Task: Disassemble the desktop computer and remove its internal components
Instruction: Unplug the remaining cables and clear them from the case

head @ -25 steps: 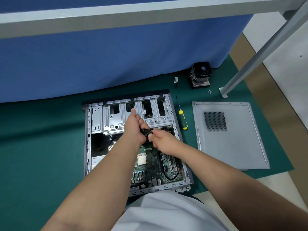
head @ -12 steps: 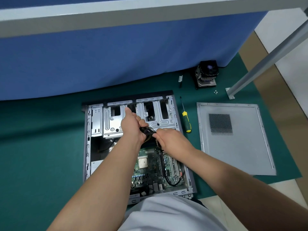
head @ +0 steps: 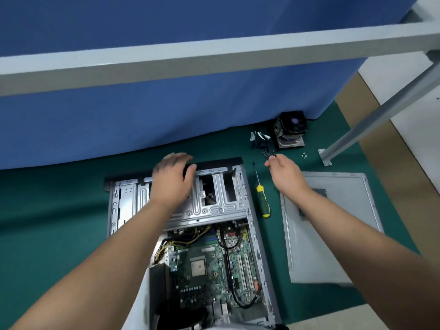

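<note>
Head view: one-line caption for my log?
Right hand sets cable bundle beside cooler; left hand rests on open case.

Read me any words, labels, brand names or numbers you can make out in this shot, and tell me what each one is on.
None can be read.
motherboard: white markings and a small label, too small and blurred.
cooler fan: a pale hub sticker, no legible text.
screwdriver: no visible lettering.
side panel: plain metal, no markings seen.
</note>
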Action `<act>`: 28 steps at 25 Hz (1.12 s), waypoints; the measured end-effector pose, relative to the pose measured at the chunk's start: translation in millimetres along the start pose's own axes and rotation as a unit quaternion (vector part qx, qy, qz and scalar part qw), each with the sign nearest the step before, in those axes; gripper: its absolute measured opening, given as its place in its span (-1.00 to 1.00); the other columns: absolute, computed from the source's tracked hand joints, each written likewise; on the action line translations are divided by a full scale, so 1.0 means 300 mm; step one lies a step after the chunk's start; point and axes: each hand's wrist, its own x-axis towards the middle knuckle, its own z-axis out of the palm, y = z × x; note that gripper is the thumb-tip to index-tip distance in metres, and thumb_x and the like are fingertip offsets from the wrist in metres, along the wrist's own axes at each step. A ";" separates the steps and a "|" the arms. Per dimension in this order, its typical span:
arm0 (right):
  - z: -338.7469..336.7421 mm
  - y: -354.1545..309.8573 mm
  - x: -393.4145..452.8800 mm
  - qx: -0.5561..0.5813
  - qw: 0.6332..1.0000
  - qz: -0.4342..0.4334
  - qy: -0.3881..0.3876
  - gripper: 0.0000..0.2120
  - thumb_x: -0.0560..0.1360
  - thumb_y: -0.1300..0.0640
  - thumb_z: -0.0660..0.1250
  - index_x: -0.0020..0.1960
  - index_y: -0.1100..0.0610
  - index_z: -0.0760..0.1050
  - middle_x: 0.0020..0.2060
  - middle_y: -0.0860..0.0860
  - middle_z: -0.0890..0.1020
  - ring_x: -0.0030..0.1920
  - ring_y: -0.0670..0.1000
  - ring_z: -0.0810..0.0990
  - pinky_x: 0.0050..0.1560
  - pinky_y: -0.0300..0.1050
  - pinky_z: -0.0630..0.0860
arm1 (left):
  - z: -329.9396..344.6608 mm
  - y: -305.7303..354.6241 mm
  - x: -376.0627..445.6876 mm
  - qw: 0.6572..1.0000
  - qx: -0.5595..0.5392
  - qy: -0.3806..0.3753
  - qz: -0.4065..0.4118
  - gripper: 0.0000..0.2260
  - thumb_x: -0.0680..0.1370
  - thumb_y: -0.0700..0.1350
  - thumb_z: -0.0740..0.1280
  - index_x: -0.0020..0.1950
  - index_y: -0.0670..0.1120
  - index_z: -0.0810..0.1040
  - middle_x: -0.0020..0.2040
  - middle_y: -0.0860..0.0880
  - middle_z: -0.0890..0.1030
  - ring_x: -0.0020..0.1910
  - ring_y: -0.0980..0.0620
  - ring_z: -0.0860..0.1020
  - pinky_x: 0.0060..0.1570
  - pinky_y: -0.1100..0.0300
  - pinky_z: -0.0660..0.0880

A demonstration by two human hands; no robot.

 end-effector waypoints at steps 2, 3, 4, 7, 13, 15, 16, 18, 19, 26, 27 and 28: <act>0.016 0.059 0.117 -0.007 0.998 0.058 -0.012 -0.71 0.69 0.06 0.09 -0.03 0.11 0.53 -0.05 0.13 0.64 0.02 0.22 0.60 0.04 0.02 0.49 | 0.045 -0.037 0.001 0.996 0.090 -0.011 -0.005 -0.62 0.71 0.13 0.10 0.39 0.04 0.54 0.38 0.01 0.56 0.42 -0.11 0.43 0.44 -0.08 0.22; 0.029 0.089 0.170 -0.013 0.996 0.086 -0.019 -0.70 0.69 0.07 0.09 0.01 0.17 0.54 0.02 0.22 0.66 0.08 0.27 0.61 0.14 0.08 0.53 | 0.065 -0.047 -0.008 0.993 0.114 0.005 0.002 -0.61 0.70 0.13 0.06 0.36 0.03 0.55 0.34 -0.01 0.58 0.37 -0.13 0.46 0.41 -0.08 0.22; 0.041 0.114 0.216 -0.021 0.993 0.110 -0.024 -0.68 0.69 0.08 0.09 0.07 0.23 0.55 0.09 0.28 0.65 0.13 0.29 0.61 0.21 0.12 0.53 | 0.081 -0.052 -0.018 0.991 0.128 0.026 0.013 -0.60 0.69 0.13 0.05 0.33 0.01 0.56 0.29 -0.02 0.61 0.31 -0.15 0.50 0.37 -0.09 0.25; 0.072 0.137 0.354 -0.091 0.980 0.169 -0.044 -0.60 0.71 0.09 0.07 0.30 0.32 0.53 0.26 0.29 0.58 0.17 0.24 0.56 0.19 -0.03 0.47 | 0.106 -0.061 -0.017 0.985 0.151 0.070 0.033 -0.63 0.68 0.12 0.06 0.26 0.00 0.56 0.20 -0.03 0.63 0.18 -0.15 0.52 0.31 -0.09 0.29; 0.137 0.137 0.569 -0.203 0.973 0.107 0.021 -0.56 0.72 -0.03 0.11 0.31 0.33 0.45 0.29 0.34 0.53 0.32 0.34 0.50 0.22 0.06 0.46 | 0.131 -0.077 -0.014 0.981 0.165 0.096 0.023 -0.67 0.67 0.12 0.09 0.24 0.01 0.55 0.13 -0.05 0.64 0.12 -0.17 0.51 0.27 -0.12 0.32; 0.175 0.142 0.590 -0.270 0.959 0.087 0.022 -0.57 0.71 -0.05 0.14 0.33 0.31 0.40 0.27 0.32 0.55 0.31 0.34 0.51 0.19 0.11 0.49 | 0.133 -0.079 -0.019 0.979 0.171 0.105 0.026 -0.69 0.67 0.11 0.11 0.23 0.01 0.56 0.12 -0.06 0.63 0.11 -0.19 0.51 0.26 -0.12 0.32; 0.190 0.141 0.596 -0.295 0.951 0.083 0.026 -0.58 0.70 -0.04 0.16 0.35 0.29 0.35 0.27 0.30 0.56 0.32 0.33 0.51 0.18 0.13 0.50 | 0.133 -0.078 -0.019 0.978 0.174 0.109 0.028 -0.69 0.67 0.10 0.12 0.22 0.00 0.56 0.12 -0.06 0.63 0.10 -0.19 0.51 0.25 -0.12 0.32; 0.208 0.137 0.602 -0.339 0.937 0.075 0.035 -0.60 0.68 -0.01 0.21 0.38 0.23 0.29 0.27 0.26 0.57 0.32 0.31 0.52 0.15 0.14 0.51 | 0.136 -0.080 -0.021 0.977 0.176 0.113 0.029 -0.71 0.67 0.10 0.13 0.22 0.01 0.55 0.12 -0.07 0.63 0.10 -0.20 0.50 0.25 -0.13 0.31; 0.213 0.135 0.603 -0.362 0.929 0.070 0.041 -0.63 0.67 0.02 0.23 0.37 0.21 0.30 0.27 0.23 0.58 0.31 0.30 0.54 0.14 0.12 0.52 | 0.135 -0.079 -0.022 0.977 0.176 0.115 0.028 -0.71 0.67 0.10 0.13 0.22 0.01 0.55 0.12 -0.07 0.63 0.10 -0.20 0.50 0.26 -0.13 0.31; 0.216 0.114 0.592 -0.436 0.897 0.065 0.040 -0.57 0.63 0.08 0.31 0.41 0.26 0.36 0.34 0.21 0.53 0.34 0.28 0.54 0.21 0.10 0.52 | 0.129 -0.075 -0.018 0.976 0.182 0.119 0.023 -0.70 0.68 0.10 0.13 0.21 0.00 0.55 0.10 -0.08 0.62 0.09 -0.22 0.50 0.25 -0.12 0.32; 0.212 0.113 0.576 -0.439 0.896 0.061 0.038 -0.56 0.63 0.05 0.30 0.41 0.26 0.37 0.33 0.21 0.54 0.34 0.29 0.53 0.20 0.09 0.52 | 0.129 -0.075 -0.020 0.976 0.182 0.117 0.021 -0.70 0.68 0.10 0.13 0.21 0.00 0.55 0.10 -0.08 0.62 0.09 -0.22 0.51 0.25 -0.12 0.31; 0.205 0.110 0.556 -0.441 0.895 0.052 0.037 -0.56 0.63 0.02 0.29 0.40 0.26 0.38 0.32 0.22 0.54 0.33 0.29 0.52 0.19 0.09 0.51 | 0.127 -0.074 -0.019 0.976 0.182 0.115 0.018 -0.70 0.68 0.10 0.12 0.21 0.00 0.55 0.10 -0.08 0.62 0.09 -0.22 0.51 0.25 -0.12 0.31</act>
